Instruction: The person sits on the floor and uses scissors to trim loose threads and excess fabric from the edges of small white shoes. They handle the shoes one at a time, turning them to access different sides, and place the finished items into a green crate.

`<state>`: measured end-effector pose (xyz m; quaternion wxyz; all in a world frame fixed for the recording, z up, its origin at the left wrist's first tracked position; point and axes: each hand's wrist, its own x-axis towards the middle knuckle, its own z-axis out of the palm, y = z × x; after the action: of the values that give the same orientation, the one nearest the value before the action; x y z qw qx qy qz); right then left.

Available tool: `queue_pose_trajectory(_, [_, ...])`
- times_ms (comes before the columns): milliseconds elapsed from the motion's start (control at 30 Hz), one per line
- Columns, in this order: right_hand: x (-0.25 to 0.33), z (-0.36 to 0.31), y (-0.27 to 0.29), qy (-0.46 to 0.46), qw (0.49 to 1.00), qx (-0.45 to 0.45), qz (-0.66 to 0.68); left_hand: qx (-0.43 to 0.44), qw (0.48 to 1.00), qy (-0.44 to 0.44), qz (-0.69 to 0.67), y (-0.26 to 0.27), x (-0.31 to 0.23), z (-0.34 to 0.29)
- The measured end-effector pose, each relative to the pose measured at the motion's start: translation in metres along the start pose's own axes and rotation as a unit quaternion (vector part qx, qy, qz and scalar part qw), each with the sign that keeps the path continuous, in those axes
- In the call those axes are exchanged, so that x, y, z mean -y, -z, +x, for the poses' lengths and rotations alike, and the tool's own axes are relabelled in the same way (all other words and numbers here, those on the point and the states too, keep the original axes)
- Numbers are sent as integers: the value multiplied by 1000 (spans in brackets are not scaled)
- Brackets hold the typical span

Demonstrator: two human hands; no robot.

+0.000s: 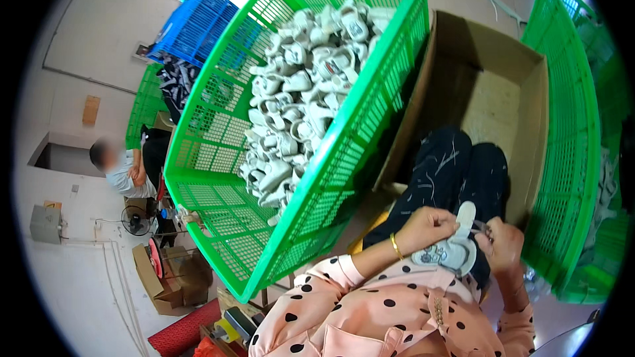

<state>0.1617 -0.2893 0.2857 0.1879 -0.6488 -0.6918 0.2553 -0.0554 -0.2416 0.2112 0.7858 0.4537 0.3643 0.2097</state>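
Observation:
A small whitish shoe upper [456, 256] with a dark printed picture lies over my lap, its pale rounded tongue sticking up. My left hand [428, 227], with a gold bangle at the wrist, pinches the upper beside that tongue. Close by on the other side, my right hand [503, 246] is closed, its fingers bent near the edge of the upper. A thin greyish thing shows at its fingertips, too small to name. Loose pale thread ends lie on my dark trousers [433, 175].
A large green basket [311, 225] ahead to the left holds many similar shoe uppers [297, 106]. My legs reach into a cardboard box [532, 112]. Another green basket [562, 158] stands at the right. Far left are a seated person [129, 172], a fan [135, 220] and a blue basket [195, 26].

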Motion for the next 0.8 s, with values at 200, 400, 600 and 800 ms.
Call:
queue_pose_trajectory(200, [-2,46,-5,55,998,-31,-17,-36,999,8,2,16,-34,18])
queue_pose_trajectory(400, [-10,48,-2,71,995,-46,-56,-33,999,-10,-4,13,-36,26])
queue_pose_trajectory(600, [-4,51,3,85,991,-47,-87,-31,999,5,-17,14,-43,21])
queue_pose_trajectory(800, [6,76,9,123,973,-57,-188,-83,995,-57,-26,23,-67,20])
